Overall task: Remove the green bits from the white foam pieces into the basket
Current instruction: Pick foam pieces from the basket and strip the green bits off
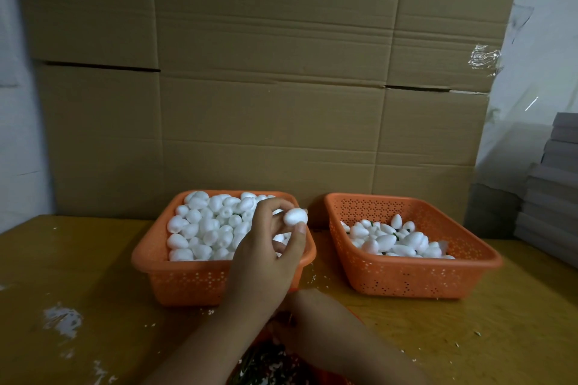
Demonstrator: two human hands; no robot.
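Wood table (78, 259): left hand (266, 259) pinches foam piece (295, 216) over full basket (175, 275).

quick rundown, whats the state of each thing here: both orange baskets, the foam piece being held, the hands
left basket: heaped nearly full with white foam pieces
right basket: partly filled, foam pieces with some green bits showing
held foam piece: pinched in the fingertips above the left basket, no green visible on it
left hand: raised, pinches the foam piece
right hand: low near the bottom edge, mostly hidden behind the left forearm, grip unclear
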